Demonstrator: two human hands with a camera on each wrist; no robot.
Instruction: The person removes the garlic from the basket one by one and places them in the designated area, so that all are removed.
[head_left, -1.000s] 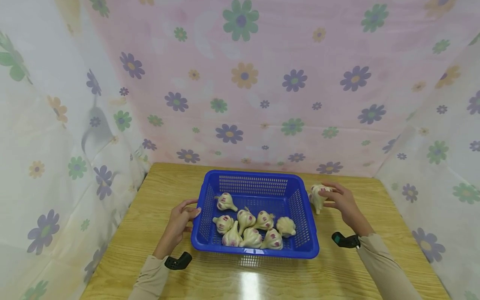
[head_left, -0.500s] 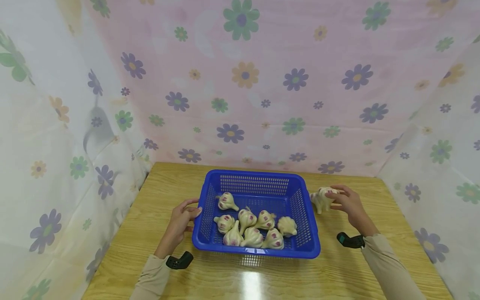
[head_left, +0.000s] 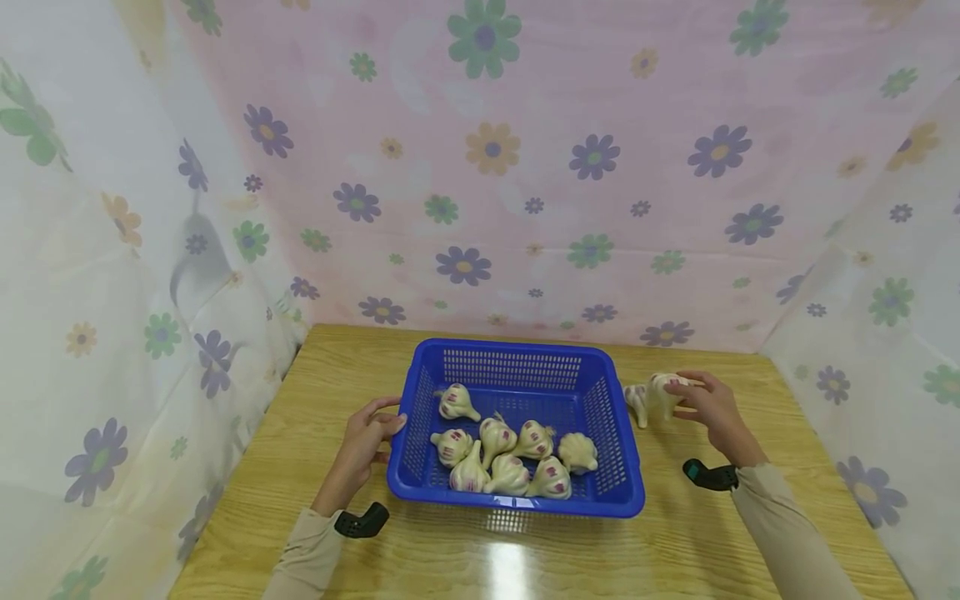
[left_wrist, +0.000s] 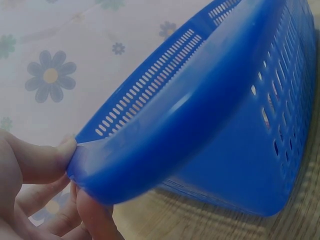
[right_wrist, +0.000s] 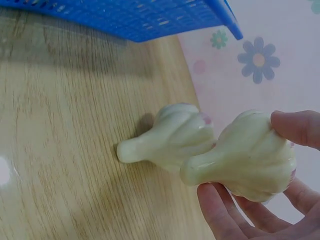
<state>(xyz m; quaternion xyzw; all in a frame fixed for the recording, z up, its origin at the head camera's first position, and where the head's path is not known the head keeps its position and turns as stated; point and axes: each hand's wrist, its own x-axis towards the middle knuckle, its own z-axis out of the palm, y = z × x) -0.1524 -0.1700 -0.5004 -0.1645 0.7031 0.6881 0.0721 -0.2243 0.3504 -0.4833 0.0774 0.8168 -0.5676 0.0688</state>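
Note:
A blue plastic basket (head_left: 517, 510) with slotted walls stands mid-table, with several garlic bulbs (head_left: 497, 440) lying inside, mostly toward its near side. At its left rim my left hand (head_left: 365, 442) pinches the edge, thumb on top and fingers below, as the left wrist view shows. Right of the basket, my right hand (head_left: 716, 410) holds a garlic bulb (right_wrist: 250, 157) between thumb and fingers, stem hanging downward in the head view. Close behind that bulb, another garlic bulb (right_wrist: 172, 137) rests on the table, between the held one and the basket.
The wooden table (head_left: 300, 467) meets flowered cloth (head_left: 525, 225) at its back and sides. Each wrist carries a small black device (head_left: 362, 522).
My right hand has moved a little to the right with its garlic bulb, and the bulb beside it now shows separately. The left hand stays on the basket rim.

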